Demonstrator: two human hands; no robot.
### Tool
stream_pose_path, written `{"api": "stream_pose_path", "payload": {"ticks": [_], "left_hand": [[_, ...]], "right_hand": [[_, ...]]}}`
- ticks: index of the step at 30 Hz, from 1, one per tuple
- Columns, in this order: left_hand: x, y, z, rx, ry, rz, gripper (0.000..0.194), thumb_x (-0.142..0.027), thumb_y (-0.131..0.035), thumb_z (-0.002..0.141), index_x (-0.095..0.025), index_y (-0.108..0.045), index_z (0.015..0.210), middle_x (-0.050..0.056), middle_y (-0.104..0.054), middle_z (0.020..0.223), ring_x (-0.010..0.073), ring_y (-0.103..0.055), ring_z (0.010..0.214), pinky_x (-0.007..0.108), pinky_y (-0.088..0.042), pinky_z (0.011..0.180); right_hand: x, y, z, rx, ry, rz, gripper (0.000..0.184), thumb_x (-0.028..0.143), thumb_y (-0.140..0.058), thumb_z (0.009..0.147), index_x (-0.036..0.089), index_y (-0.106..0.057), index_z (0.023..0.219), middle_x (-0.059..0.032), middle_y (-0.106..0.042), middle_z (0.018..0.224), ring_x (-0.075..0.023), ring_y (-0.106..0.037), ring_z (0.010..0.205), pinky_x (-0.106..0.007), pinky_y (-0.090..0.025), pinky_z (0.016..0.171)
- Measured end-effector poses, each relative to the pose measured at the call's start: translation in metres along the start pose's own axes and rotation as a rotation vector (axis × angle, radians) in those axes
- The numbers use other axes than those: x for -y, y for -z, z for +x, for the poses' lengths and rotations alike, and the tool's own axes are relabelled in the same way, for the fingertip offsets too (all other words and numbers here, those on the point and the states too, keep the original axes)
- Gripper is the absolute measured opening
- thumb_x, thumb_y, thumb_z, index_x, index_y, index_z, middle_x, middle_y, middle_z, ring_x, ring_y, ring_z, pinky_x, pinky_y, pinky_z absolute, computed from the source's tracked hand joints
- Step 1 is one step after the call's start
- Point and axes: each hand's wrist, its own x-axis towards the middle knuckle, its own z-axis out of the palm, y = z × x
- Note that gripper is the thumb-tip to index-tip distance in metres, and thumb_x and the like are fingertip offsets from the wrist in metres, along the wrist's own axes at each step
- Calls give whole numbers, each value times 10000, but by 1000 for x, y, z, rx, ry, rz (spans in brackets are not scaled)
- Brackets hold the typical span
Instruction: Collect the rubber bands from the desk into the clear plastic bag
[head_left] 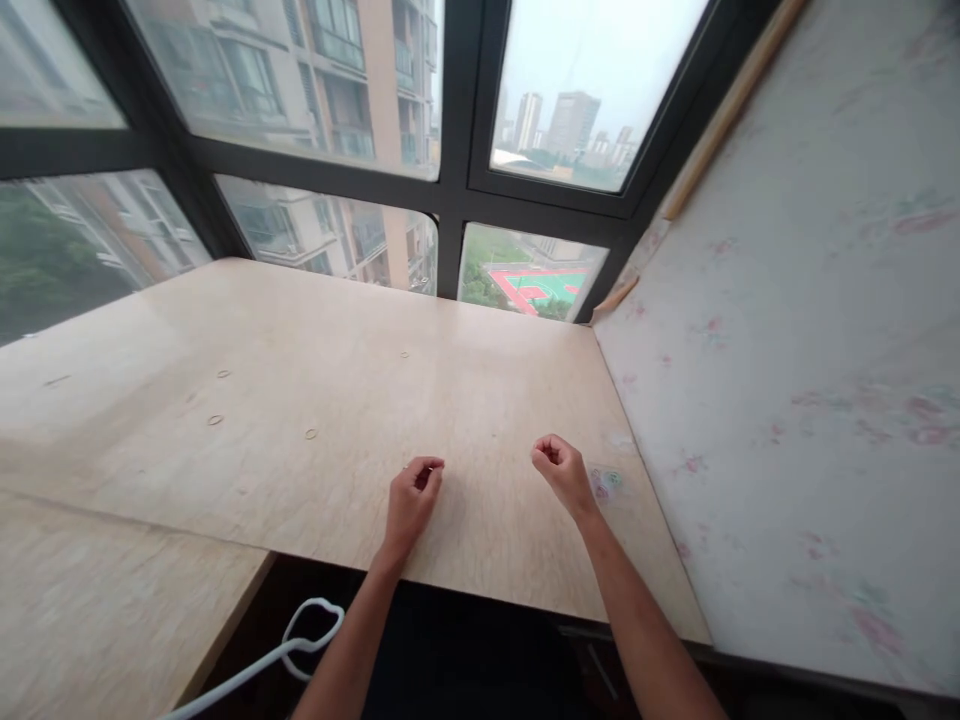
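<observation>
My left hand (414, 497) hovers at or just above the tabletop (480, 380), fingers curled with thumb and forefinger brought together. To its right, my right hand (564, 472) is also closed, its fingertips pinched and turned toward the left hand. Whatever either pinch holds is too small or hidden to make out. Beside the right wrist lies a small clear packet (611, 483) with green and pinkish coils in it. Several thin ring-shaped bands lie on the table left of my hands, among them one band (310, 434) nearest the left hand and another band (216, 420) farther off.
A wall with floral paper (780, 400) borders the table on the right. Dark-framed windows (454, 180) rise along its far edge. A lower-left board (90, 600) adjoins the table, and a white cable (255, 665) loops near my left forearm. One thin band (404, 354) lies farther back.
</observation>
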Motion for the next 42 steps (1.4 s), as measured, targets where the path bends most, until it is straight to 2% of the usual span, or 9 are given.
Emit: {"api": "stream_pose_path", "payload": {"ticks": [6,8,11,16,24,30,38,40,42], "left_hand": [[-3,2,-2,34,39,34,228,-357,-558,795,-178,-661,891,52,-702,873,190,-656,771,306,-524,706],[-3,3,-3,49,41,46,233,-372,-563,794,-181,-659,886,49,-702,877,193,-656,779,309,-522,721],[-5,3,-3,55,47,60,247,-393,-567,789,-185,-658,887,49,-702,894,203,-656,805,321,-521,744],[-7,3,-4,54,56,76,264,-405,-572,786,-181,-658,895,51,-701,906,208,-655,827,326,-518,769],[-5,3,-4,62,49,100,279,-419,-567,790,-179,-656,901,56,-702,908,209,-653,821,331,-525,767],[-2,5,-3,82,29,107,256,-407,-563,798,-188,-656,894,52,-702,906,203,-657,827,316,-528,759],[-2,9,0,121,56,44,224,-376,-568,805,-189,-655,893,47,-701,887,190,-664,808,293,-536,713],[-1,15,5,119,85,-7,238,-384,-564,803,-183,-650,897,43,-696,834,183,-667,761,279,-540,659],[5,29,15,58,89,10,249,-390,-551,803,-178,-644,895,37,-685,777,177,-664,714,267,-535,612]], "right_hand": [[-29,85,-47,-190,-58,-280,208,382,-554,767,191,-626,723,71,-356,512,-105,-358,485,-218,-301,478],[-32,104,-54,-247,-61,-410,225,386,-539,778,195,-643,722,67,-361,501,-110,-363,483,-225,-306,494],[-34,120,-57,-267,-97,-609,228,367,-514,782,204,-664,727,41,-453,516,-118,-408,489,-232,-290,489],[-35,127,-56,-159,-204,-720,248,361,-502,791,226,-706,756,-5,-616,609,-150,-532,560,-237,-309,505],[-55,129,-60,-234,-117,-649,394,418,-451,835,156,-703,987,-70,-684,811,-183,-584,683,-293,-439,671],[-61,123,-69,-272,-117,-558,378,409,-442,846,154,-701,950,-102,-706,959,-209,-621,765,-324,-471,732],[-62,117,-92,-372,-91,-505,412,475,-449,841,154,-698,904,-108,-720,900,-217,-632,731,-319,-491,709],[-64,111,-104,-379,-83,-483,443,531,-461,828,159,-696,875,-107,-723,866,-216,-638,706,-302,-497,678],[-67,106,-116,-347,-61,-461,461,576,-467,818,174,-691,827,-90,-723,827,-215,-650,712,-280,-498,669]]}}
